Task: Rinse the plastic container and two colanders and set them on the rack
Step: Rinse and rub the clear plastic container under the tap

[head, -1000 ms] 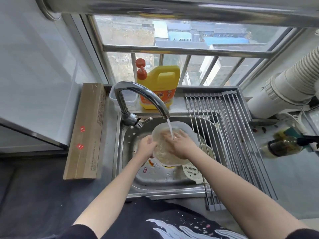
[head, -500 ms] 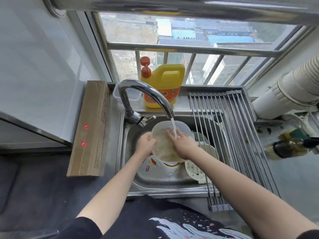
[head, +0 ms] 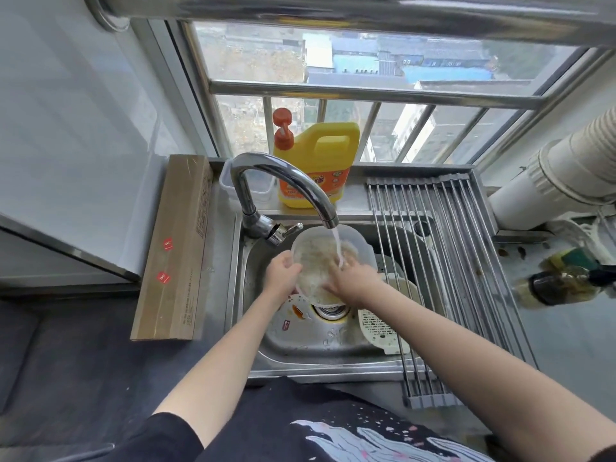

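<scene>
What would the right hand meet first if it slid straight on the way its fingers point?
The right hand already lies inside the plastic container; going on up and left, it would likely meet the container's inner wall near the left hand, though depth is unclear.

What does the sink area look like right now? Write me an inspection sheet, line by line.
Surface: steel sink, wet, tap running.
Job's things: plastic container held under the stream; one colander lying in the sink; rack bare.
Clutter: yellow detergent jug, cardboard box, oil bottle.
Grippers: left hand grips the container's rim; right hand has its fingers inside.
Cables: nothing seen.
Surroundings: barred window, white duct.
</scene>
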`<move>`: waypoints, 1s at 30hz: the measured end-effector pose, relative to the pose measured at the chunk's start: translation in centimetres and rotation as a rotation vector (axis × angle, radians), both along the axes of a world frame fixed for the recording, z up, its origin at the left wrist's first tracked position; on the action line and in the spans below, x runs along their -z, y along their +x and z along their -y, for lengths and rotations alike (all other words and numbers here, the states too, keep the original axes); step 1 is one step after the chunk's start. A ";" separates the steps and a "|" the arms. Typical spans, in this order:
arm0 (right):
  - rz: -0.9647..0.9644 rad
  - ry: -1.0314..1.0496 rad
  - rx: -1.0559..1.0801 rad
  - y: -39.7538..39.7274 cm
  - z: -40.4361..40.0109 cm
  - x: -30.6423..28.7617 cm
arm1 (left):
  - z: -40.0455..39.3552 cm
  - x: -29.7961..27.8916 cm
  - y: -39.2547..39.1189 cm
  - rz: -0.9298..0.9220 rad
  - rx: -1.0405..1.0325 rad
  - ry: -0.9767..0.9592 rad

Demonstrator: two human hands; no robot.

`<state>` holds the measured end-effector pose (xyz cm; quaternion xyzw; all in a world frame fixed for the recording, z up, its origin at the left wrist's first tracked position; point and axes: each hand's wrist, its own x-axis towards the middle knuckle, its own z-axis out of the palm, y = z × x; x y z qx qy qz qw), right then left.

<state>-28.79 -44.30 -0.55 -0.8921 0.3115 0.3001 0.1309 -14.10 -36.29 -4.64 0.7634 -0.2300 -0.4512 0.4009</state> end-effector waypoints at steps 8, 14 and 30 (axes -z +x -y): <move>-0.021 0.056 -0.016 0.6 0.3 -0.1 | -0.1 -0.2 -0.2 -0.195 0.031 -0.010; -0.087 -0.043 -0.122 0.9 1.4 -0.4 | -0.2 -0.3 -0.4 -0.240 0.020 -0.013; -0.011 0.003 -0.101 0.4 2.0 0.1 | 0.9 -1.2 -1.0 -0.155 0.014 -0.056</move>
